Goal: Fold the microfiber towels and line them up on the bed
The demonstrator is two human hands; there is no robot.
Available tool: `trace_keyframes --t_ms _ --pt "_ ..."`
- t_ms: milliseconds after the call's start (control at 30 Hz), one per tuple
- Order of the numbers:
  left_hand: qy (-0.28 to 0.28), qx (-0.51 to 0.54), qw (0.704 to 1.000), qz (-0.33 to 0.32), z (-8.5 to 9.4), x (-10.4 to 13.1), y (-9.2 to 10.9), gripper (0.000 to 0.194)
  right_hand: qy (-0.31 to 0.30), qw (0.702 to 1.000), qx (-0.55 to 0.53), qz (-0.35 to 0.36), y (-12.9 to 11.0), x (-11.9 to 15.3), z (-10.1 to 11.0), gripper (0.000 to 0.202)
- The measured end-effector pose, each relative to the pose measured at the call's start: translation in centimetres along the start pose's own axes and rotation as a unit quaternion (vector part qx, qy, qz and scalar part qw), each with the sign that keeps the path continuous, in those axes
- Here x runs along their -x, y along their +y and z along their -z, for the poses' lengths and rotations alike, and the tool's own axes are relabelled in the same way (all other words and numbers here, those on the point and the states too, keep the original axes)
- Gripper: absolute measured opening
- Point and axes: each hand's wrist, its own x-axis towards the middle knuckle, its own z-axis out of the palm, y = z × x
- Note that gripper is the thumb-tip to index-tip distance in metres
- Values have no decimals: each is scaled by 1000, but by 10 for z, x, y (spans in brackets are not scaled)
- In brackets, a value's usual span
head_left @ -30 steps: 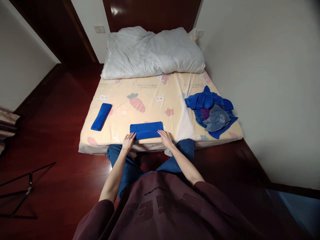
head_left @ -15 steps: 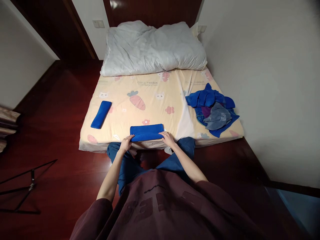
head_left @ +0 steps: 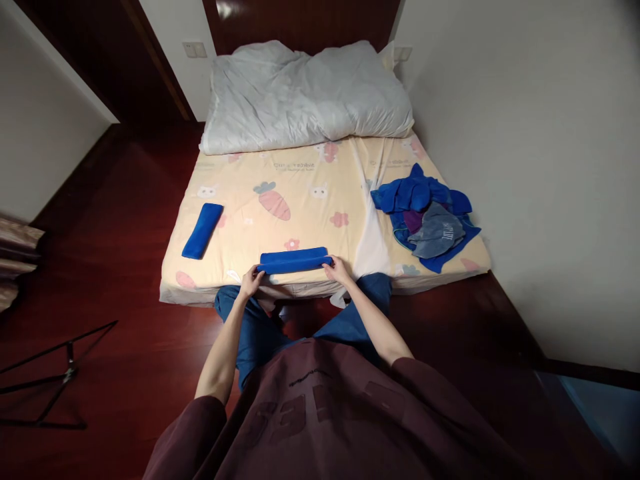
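Note:
A blue cloth (head_left: 294, 261), which looks like a towel, lies partly folded at the front edge of the bed. My left hand (head_left: 251, 280) pinches the left corner of its near edge. At the right corner of that edge, my right hand (head_left: 337, 271) has its fingers closed on the fabric. The near flap is lifted and bent over toward the far part. Further left on the bed rests a second blue cloth (head_left: 203, 231), folded into a narrow, neat strip.
On the bed's right side sits a rumpled pile of blue cloths (head_left: 425, 200) with a grey-blue piece (head_left: 437, 231) and a purple one. A pale quilt (head_left: 310, 100) lies across the head of the patterned bed (head_left: 240, 220). A black tripod (head_left: 65, 373) stands on the floor at left.
Both hands have raised the near edge of the blue cloth and moved it slightly away from me, folding it over. The strip and the pile stay put.

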Motion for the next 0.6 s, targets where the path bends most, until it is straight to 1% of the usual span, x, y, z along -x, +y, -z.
trace_keyframes --t_ms 100,233,333,467,600 --pt "26 -5 999 22 -3 -7 2 48 6 999 -20 -30 -2 -7 2 33" --pt "53 -43 997 34 -7 -15 4 46 28 999 16 -20 -6 -17 6 28" --pt "58 -69 994 55 -8 -16 6 47 36 998 36 -33 -12 -20 7 29" --pt "63 -78 992 75 -11 -17 7 47 45 995 68 -65 -19 -20 9 27" --pt "75 -82 990 90 -13 -21 6 46 57 991 100 -69 -22 -19 10 26"
